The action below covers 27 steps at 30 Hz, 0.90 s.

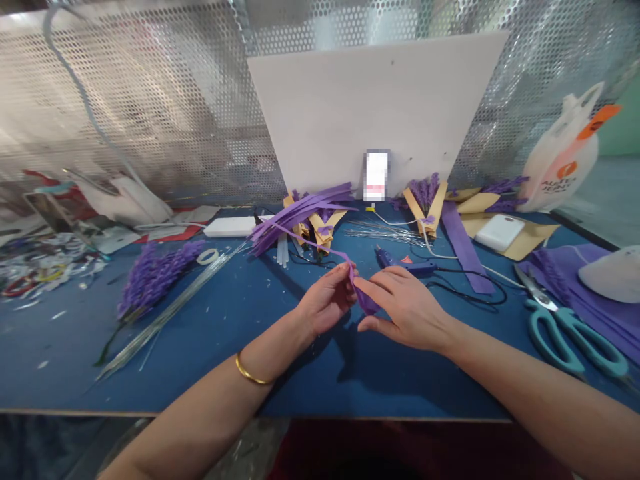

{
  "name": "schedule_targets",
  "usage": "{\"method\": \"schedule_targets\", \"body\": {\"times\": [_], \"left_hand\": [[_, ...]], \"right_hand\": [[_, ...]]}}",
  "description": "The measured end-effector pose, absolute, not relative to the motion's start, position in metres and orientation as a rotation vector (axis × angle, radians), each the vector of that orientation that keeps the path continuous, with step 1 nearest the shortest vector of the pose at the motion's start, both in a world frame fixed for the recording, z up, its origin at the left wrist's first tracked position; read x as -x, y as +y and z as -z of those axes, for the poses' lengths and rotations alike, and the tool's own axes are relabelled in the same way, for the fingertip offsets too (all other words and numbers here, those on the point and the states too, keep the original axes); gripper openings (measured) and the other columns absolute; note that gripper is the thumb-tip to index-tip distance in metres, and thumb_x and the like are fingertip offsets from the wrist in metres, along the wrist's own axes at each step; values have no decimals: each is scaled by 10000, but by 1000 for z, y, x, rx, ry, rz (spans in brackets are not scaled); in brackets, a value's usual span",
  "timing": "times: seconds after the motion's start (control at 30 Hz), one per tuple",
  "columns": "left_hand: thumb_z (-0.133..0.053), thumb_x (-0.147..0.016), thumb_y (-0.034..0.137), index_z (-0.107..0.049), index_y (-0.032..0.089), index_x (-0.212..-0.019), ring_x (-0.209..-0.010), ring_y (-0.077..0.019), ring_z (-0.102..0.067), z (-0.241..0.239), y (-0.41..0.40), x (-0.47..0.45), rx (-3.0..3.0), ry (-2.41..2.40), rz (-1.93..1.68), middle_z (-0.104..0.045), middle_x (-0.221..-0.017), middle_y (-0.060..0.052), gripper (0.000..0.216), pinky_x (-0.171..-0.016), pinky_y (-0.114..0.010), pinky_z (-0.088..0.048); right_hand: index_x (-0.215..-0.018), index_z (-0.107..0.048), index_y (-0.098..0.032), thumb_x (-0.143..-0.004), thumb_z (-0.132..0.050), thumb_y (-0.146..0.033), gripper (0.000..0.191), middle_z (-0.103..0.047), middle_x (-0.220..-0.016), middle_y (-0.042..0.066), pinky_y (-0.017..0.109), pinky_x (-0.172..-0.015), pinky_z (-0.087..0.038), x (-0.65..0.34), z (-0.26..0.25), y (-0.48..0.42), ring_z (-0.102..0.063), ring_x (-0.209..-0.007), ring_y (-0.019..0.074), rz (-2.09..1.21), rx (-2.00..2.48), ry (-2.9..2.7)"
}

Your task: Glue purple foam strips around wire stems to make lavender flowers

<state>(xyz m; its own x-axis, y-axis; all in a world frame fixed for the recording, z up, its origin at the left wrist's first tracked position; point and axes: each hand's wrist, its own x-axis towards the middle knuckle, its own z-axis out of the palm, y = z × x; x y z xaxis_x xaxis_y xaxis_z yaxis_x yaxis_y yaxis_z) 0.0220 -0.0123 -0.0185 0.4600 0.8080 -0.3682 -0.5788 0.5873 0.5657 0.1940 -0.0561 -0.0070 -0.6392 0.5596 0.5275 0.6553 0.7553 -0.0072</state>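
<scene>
1. Pinched a purple strip (pixel 369 305) above the front middle of the blue table (pixel 320 393), between thumb and curled fingers of the nearly closed left hand (pixel 327 303).
2. Bent the right hand (pixel 415 310) half open over it from three o'clock, with forefinger against it; could not tell light touch from firm grip.
3. Ran the strip's long axis from a thin length toward ten o'clock, down through the fingertips, to a broader, folded end pointing at five o'clock.
4. Showed a matt, fabric-like surface there, much like the fanned bundle of flat strips (pixel 305 217) at eleven o'clock.
5. At one o'clock, had fluffy purple flowers (pixel 424 190) in V-folded tan paper (pixel 440 200).
6. At two o'clock, had a smooth blue glue gun (pixel 420 268); at three, teal-handled metal scissors (pixel 563 312).
7. At nine o'clock, had a spiky purple bunch (pixel 155 277) beside thin, straight, shiny wires (pixel 180 300).
</scene>
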Motion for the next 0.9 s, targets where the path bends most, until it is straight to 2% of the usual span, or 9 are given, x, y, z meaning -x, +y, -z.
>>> {"method": "schedule_targets", "body": {"times": [0.2, 0.3, 0.37, 0.43, 0.53, 0.6, 0.73, 0.9], "left_hand": [[-623, -831, 215, -634, 121, -777, -522, -67, -542, 17, -12, -24, -365, 687, -861, -605, -662, 2, 109, -520, -190, -437], [-584, -856, 198, -631, 123, -745, -484, -63, -526, 14, -10, -24, -320, 723, -882, -587, -611, 8, 142, -501, -187, -434], [-586, -855, 206, -632, 127, -741, -464, -63, -514, 12, -9, -22, -302, 738, -889, -572, -585, 11, 146, -477, -184, -424], [-599, -846, 211, -634, 130, -745, -459, -62, -508, 12, -8, -21, -296, 730, -887, -564, -580, 12, 135, -462, -181, -418], [-602, -838, 181, -636, 125, -757, -466, -54, -504, 12, -7, -19, -298, 697, -885, -562, -595, 10, 104, -455, -168, -412], [-604, -831, 162, -639, 119, -763, -471, -47, -500, 12, -8, -18, -299, 676, -887, -564, -606, 8, 87, -456, -161, -409], [-608, -828, 168, -645, 115, -766, -473, -44, -492, 11, -9, -18, -298, 659, -875, -568, -607, 8, 90, -454, -162, -396], [-627, -818, 173, -656, 114, -754, -478, -45, -501, 6, -11, -17, -291, 651, -889, -579, -584, 14, 92, -476, -169, -395]], "right_hand": [[-1231, -537, -92, -875, -464, -553, 587, -647, -950, 118, 399, -840, -441, -195, 6, -56, -583, -859, 219, 188, 905, -2426], [-1170, -571, -138, -920, -462, -398, 376, -662, -900, 74, 345, -818, -441, -207, 2, -46, -596, -826, 183, 123, 968, -2310], [-1107, -594, -154, -911, -449, -258, 265, -666, -899, 61, 324, -803, -441, -223, -1, -35, -604, -827, 178, 126, 1173, -2214], [-1098, -598, -154, -839, -469, -162, 290, -658, -999, 82, 339, -792, -441, -243, -1, -21, -608, -883, 214, 183, 1453, -2236], [-1187, -556, -124, -703, -521, -108, 486, -597, -1184, 139, 383, -800, -435, -267, 6, -2, -593, -986, 289, 235, 1723, -2448], [-1205, -540, -136, -670, -520, -95, 537, -576, -1218, 134, 377, -812, -432, -275, 13, 5, -585, -1013, 289, 175, 1759, -2558], [-1121, -563, -153, -647, -503, -57, 487, -596, -1123, 117, 336, -825, -425, -275, 26, 13, -563, -1032, 260, 95, 1673, -2653], [-1046, -543, -143, -682, -530, -111, 366, -568, -1032, 121, 317, -747, -444, -272, 20, 11, -579, -894, 235, 114, 1565, -2464]]}}
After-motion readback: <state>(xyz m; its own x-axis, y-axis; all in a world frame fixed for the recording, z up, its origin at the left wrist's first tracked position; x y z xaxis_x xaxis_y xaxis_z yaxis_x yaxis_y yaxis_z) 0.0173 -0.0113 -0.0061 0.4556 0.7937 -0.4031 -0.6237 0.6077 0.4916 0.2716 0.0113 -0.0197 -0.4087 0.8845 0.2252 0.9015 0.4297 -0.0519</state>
